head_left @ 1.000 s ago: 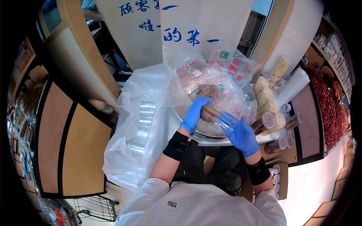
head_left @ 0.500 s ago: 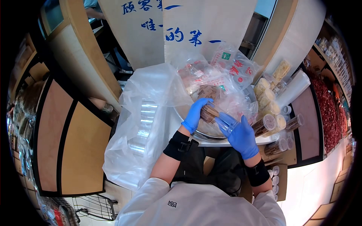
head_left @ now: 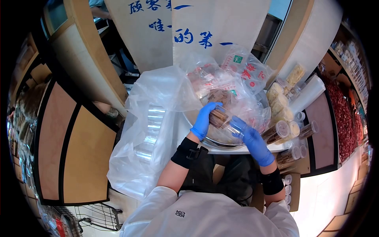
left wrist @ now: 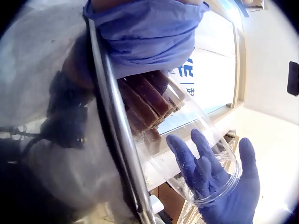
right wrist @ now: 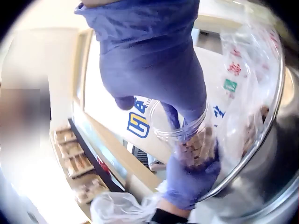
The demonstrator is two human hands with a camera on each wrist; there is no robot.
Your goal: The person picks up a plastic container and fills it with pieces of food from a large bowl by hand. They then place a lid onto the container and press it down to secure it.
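A clear jar (head_left: 230, 125) (left wrist: 205, 122) lies tilted over a metal basin (left wrist: 113, 105) (right wrist: 278, 109), brown sticks (head_left: 218, 117) (left wrist: 148, 101) (right wrist: 198, 147) packed toward its base. The blue-gloved left hand (head_left: 202, 120) (left wrist: 145, 37) (right wrist: 190, 181) grips the jar near that base. At the mouth is the gloved right hand (head_left: 257, 145) (left wrist: 224, 184) (right wrist: 154, 70); in the right wrist view its extended fingers reach inside the rim, thumb outside. More brown sticks (head_left: 221, 96) lie in plastic within the basin.
Printed plastic bags (head_left: 246, 71) cover the basin's far side. To the left, clear plastic (head_left: 136, 166) wraps a row of empty-looking clear cylinders (head_left: 155, 118). Filled jars (head_left: 277, 130) and a plastic roll (head_left: 310, 93) stand or lean at right. A box of lidded containers (head_left: 288, 189) sits below.
The right hand has turned at the jar's mouth, its thumb no longer raised, and its wrist has shifted slightly right. The left hand keeps its grip nearly in place.
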